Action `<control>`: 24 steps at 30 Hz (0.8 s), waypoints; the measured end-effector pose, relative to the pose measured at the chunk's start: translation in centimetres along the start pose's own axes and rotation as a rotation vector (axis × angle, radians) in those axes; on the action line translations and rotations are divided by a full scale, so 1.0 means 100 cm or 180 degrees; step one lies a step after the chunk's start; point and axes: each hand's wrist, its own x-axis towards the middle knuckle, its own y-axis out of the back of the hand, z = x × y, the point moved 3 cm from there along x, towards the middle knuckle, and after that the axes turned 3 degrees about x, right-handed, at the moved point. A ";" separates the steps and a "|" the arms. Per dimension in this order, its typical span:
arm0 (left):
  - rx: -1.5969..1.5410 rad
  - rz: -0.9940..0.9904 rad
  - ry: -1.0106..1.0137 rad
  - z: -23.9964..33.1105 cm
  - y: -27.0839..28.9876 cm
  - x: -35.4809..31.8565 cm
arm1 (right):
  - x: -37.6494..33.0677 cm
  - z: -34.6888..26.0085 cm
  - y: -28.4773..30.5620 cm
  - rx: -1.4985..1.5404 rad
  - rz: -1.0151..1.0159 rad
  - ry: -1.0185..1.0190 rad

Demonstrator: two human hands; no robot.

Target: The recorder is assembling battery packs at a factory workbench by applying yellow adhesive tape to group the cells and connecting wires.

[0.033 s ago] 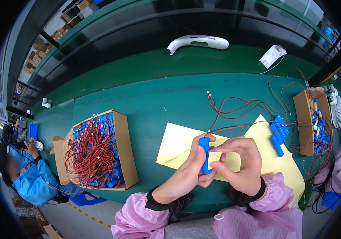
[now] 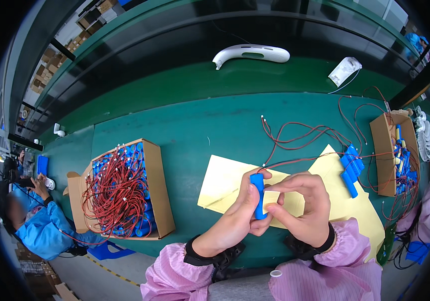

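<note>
Upright in my left hand (image 2: 235, 213) is a blue cylindrical battery pack (image 2: 257, 198), its red and black wires running off from the top. The thumb and fingers wrap round it. Against its right side, my right hand (image 2: 308, 205) pinches a small pale yellow sticker (image 2: 271, 197) between thumb and forefinger. Beneath the hands lie yellow sticker sheets (image 2: 219, 183). More blue battery packs (image 2: 351, 165) rest together on the right-hand sheet (image 2: 365, 215), and their wires (image 2: 295, 135) loop across the green bench.
On the left stands an open cardboard box (image 2: 161, 190) of blue batteries with tangled red wires (image 2: 117, 188). A smaller box (image 2: 383, 155) of batteries is at the right. White plastic housings (image 2: 270, 53) sit at the back. Co-workers are at both sides, one in blue (image 2: 44, 231).
</note>
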 end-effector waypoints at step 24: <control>0.0788 -0.0342 -0.0122 -0.002 -0.002 0.000 | 0.018 -0.032 0.009 -0.2189 0.0178 0.0574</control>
